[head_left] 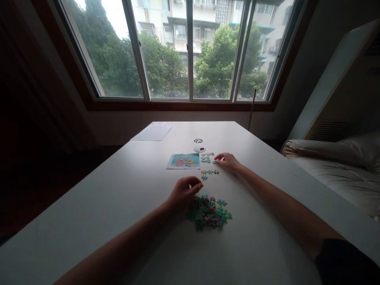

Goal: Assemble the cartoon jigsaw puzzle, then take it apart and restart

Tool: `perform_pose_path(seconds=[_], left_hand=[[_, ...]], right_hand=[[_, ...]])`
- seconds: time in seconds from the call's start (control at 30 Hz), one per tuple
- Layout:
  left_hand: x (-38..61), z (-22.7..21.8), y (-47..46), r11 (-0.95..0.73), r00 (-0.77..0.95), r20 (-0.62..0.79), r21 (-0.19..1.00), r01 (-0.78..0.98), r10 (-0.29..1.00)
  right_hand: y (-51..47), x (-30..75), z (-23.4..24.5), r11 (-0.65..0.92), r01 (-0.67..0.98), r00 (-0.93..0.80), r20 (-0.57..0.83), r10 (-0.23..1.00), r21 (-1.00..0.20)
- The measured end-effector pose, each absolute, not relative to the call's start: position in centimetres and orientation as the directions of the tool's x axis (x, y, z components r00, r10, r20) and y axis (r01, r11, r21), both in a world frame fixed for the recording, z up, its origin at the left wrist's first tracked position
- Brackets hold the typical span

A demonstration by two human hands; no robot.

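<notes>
A loose pile of jigsaw puzzle pieces (209,212), mostly green with some pink, lies on the white table (130,233). Over the pile's far left edge is my left hand (184,190), fingers curled and tips together; anything between them is too small to make out. My right hand (228,161) reaches farther out, its fingertips closed on a small green puzzle piece (214,162) at the table surface. Just left of it are short rows of pieces (205,159). Nearer me sit another row (210,172) and a single piece (204,178).
A colourful cartoon reference picture (185,160) lies left of the rows. Beyond them are two round designs (199,149) on the tabletop. A paper sheet (152,132) rests at the far left corner. A couch (335,158) stands right of the table; a window (169,59) is ahead.
</notes>
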State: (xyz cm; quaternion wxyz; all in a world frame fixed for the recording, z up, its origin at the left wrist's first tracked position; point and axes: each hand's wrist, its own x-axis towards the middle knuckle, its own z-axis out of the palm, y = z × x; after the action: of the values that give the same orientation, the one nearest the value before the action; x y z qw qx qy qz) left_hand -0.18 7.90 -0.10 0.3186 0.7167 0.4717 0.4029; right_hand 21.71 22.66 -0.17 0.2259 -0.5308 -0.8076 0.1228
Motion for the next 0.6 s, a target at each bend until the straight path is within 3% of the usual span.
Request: perform_pose_path(seconds=[0.4, 0.6], left_hand=[[-0.1, 0.1, 7.9, -0.353, 0.233, 0.275, 0.832, 0.428, 0.933], [-0.1, 0.0, 7.9, -0.361, 0.24, 0.281, 0.83, 0.424, 0.929]], right_hand=[[22.2, 20.3, 0.2, 0.406, 0.798, -0.317, 0.263, 0.911, -0.445], [18.4, 21.4, 2.1, 0.554, 0.685, -0.485, 0.271, 0.831, -0.474]])
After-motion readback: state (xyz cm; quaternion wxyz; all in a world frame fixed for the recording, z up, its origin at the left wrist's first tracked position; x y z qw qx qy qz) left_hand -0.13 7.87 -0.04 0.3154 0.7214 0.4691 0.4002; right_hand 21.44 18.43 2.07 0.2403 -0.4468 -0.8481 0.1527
